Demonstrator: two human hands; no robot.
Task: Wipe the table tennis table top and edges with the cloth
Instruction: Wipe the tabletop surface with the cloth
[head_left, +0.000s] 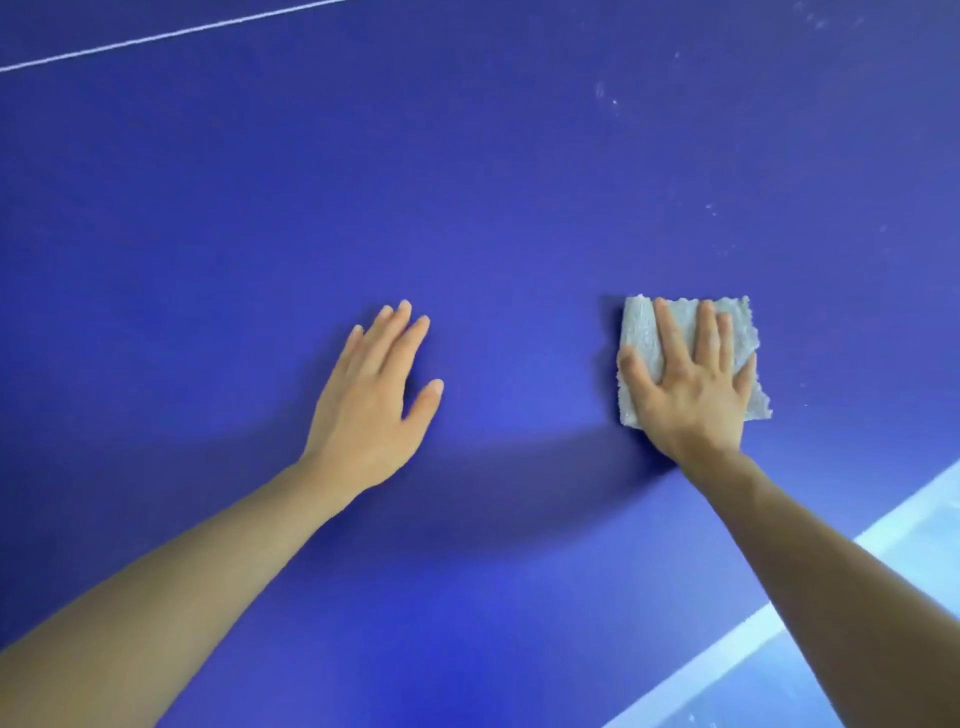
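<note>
head view: two hands on blue table top, cloth under the right.

right hand (691, 384) lies flat with fingers spread, pressing the grey cloth (640, 332) onto the table tennis table top (493, 182); no pinch, palm pressure only, likely so the folded square slides without bunching. left hand (371, 395) open, empty, fingers loosely together, palm down to the left of the cloth and well apart from it, probably a brace for leaning over. white edge band (898, 535) runs near right, close to the right forearm; thin white line (171, 35) crosses far left. pale specks (601, 89) far right, beyond the cloth, appear unwiped. wide bare surface far and left for strokes; edge wiping judged not yet done.
</note>
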